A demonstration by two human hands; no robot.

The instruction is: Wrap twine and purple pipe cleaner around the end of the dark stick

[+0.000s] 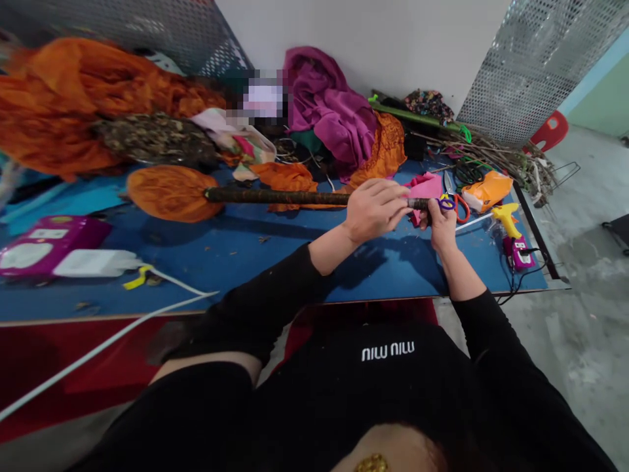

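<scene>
A long dark stick (282,196), bound with brown wrapping, lies level above the table in both my hands. At its left end is a flat oval head covered in orange cloth (174,193). My left hand (376,208) is closed over the stick near its right part, with the fingers laid across the top. My right hand (441,223) grips the stick's right tip between thumb and fingers. Just beyond it are purple-handled scissors (446,204) and red-handled scissors (462,210). Pink cloth (426,187) lies behind the tip.
Orange cloth (83,98), a heap of dry plant matter (157,139) and purple cloth (329,108) crowd the back of the blue table (295,262). At left sits a purple power strip (73,236) with a white plug and cable. A yellow glue gun (506,217) stands at right.
</scene>
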